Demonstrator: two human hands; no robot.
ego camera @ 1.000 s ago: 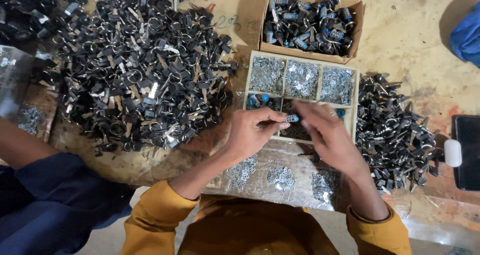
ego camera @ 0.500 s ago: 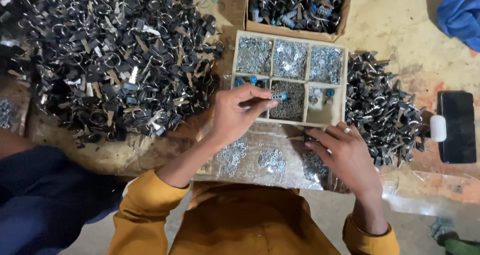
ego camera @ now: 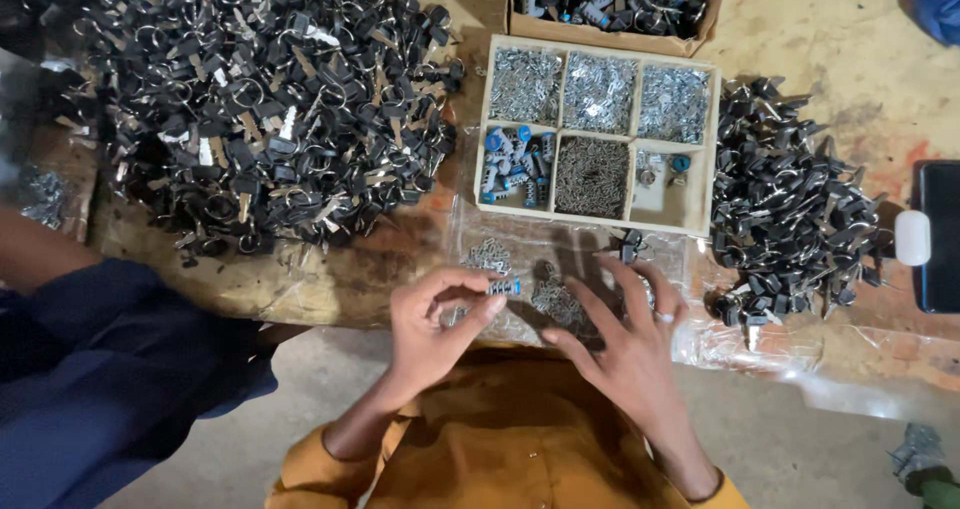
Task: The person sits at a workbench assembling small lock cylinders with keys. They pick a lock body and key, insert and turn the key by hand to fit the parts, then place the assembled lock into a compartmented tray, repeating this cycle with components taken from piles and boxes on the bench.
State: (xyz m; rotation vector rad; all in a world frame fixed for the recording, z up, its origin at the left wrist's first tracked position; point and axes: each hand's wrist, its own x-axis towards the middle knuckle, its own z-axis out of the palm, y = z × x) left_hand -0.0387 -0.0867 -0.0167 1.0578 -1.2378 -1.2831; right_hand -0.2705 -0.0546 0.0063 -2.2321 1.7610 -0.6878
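A large heap of keys (ego camera: 250, 109) fills the upper left of the frame, lying on the workbench (ego camera: 330, 279). To its right, at upper centre, sits a divided tray (ego camera: 597, 134) with six compartments. Above the tray, at the top edge, stands a cardboard box (ego camera: 615, 9) holding more parts. A smaller pile of keys (ego camera: 790, 209) lies just right of the tray. At the far right edge rests a phone (ego camera: 938, 234). Below the tray, a plastic sheet (ego camera: 560, 269) carries small clusters of metal parts. Over this sheet, at lower centre, the left hand (ego camera: 435, 329) pinches a small lock cylinder (ego camera: 503, 288), with the right hand (ego camera: 625, 344) just to its right, fingers spread on the sheet.
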